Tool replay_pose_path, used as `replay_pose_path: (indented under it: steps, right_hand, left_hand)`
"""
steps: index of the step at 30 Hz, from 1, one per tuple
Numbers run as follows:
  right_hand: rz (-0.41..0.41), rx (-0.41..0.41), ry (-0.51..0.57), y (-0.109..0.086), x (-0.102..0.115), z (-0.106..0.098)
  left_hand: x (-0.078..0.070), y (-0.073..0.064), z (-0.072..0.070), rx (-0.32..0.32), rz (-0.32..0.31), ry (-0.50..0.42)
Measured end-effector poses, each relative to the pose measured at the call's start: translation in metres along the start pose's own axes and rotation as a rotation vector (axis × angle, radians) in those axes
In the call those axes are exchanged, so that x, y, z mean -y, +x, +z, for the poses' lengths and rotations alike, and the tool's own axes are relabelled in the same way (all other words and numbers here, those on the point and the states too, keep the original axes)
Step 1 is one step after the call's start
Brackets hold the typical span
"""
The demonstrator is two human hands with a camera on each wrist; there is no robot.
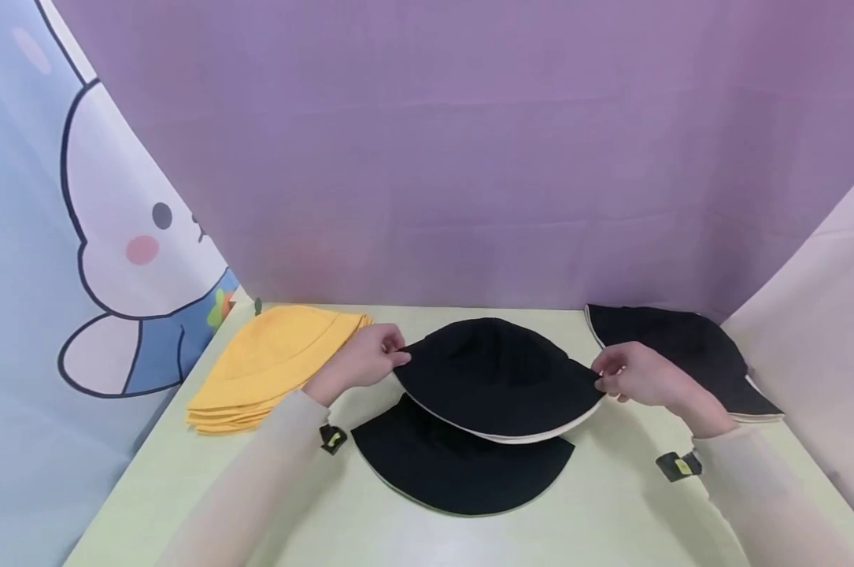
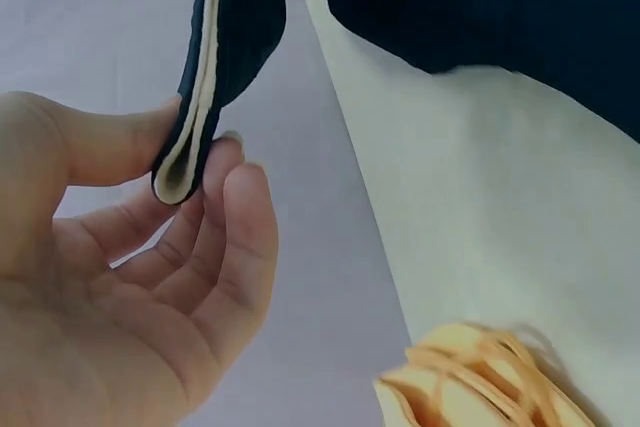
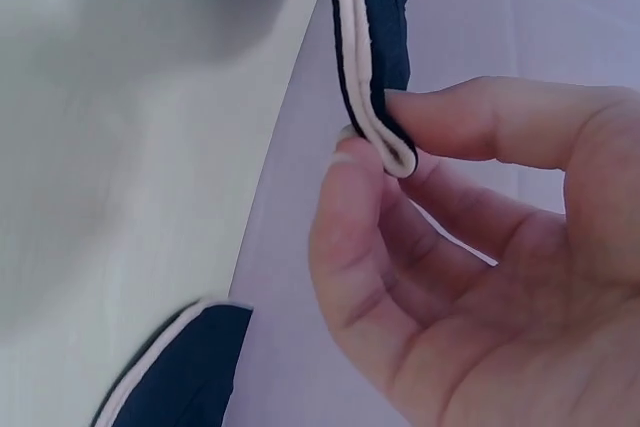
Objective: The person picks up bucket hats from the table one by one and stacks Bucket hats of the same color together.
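Observation:
Both hands hold up one folded black bucket hat by the two ends of its brim. My left hand pinches the left brim end between thumb and fingers, and the folded edge with its pale lining shows in the left wrist view. At the opposite end my right hand pinches the brim likewise; the same doubled pale edge appears in the right wrist view. Below the held hat, a second black bucket hat lies flat on the table, its upper part hidden by the held one.
Yellow bucket hats lie stacked at the left of the pale table, beside my left forearm. At the back right, behind my right hand, rests another folded black hat. A purple cloth hangs along the table's back edge.

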State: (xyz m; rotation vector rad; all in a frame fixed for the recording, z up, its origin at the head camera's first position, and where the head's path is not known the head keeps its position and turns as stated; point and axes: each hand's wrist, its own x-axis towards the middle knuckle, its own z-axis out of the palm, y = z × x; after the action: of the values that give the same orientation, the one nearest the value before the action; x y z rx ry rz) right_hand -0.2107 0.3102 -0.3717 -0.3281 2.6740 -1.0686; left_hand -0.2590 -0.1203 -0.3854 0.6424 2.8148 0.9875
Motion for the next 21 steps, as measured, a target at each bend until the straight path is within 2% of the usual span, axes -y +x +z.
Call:
replay_pose_path:
  steps: [6,12,21]
  right_hand:
    - [-0.045,0.053,0.046,-0.002,0.014,0.011]
    - [-0.060,0.114,0.072,-0.005,0.020,0.024]
    - [-0.089,0.226,0.152,-0.011,0.017,0.042]
  left_hand:
    - [0.020,-0.031,-0.007,0.003,0.000,-0.061]
    - [0.033,-0.058,-0.011,0.061,0.029,-0.103]
    - [0.040,-0.081,-0.015,0.136,0.070,-0.129]
